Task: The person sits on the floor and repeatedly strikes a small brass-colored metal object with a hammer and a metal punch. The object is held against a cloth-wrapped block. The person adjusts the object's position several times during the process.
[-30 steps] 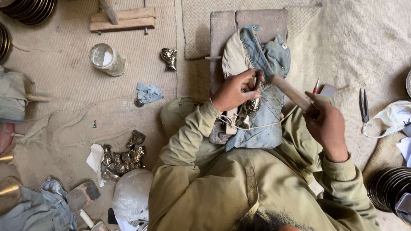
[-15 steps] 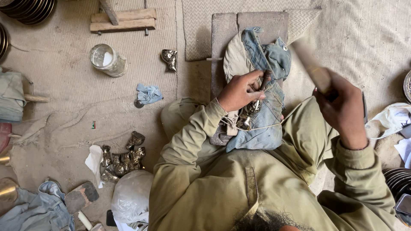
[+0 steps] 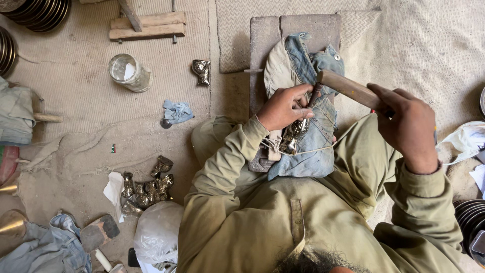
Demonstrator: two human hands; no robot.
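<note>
My left hand (image 3: 285, 107) grips a thin dark punch (image 3: 315, 95) upright over a small shiny metal piece (image 3: 298, 129). That piece rests on a folded blue denim cloth (image 3: 310, 154) draped over a grey stone block (image 3: 303, 28) and my lap. A string runs across the cloth beside the piece. My right hand (image 3: 409, 126) is closed around the wooden handle of a hammer (image 3: 348, 88). The hammer's end sits at the punch's top, just above my left fingers.
On the mat to the left lie a glass jar (image 3: 129, 73), wooden blocks (image 3: 146, 25), one small metal casting (image 3: 202, 71), a blue rag (image 3: 177, 111) and a heap of similar castings (image 3: 146, 189). Stacked metal plates (image 3: 35, 12) sit at the top left and plates (image 3: 470, 217) at the lower right.
The hammer rose up and to the right with my right hand, then came back down onto the punch. My left hand stayed on the punch and metal piece.
</note>
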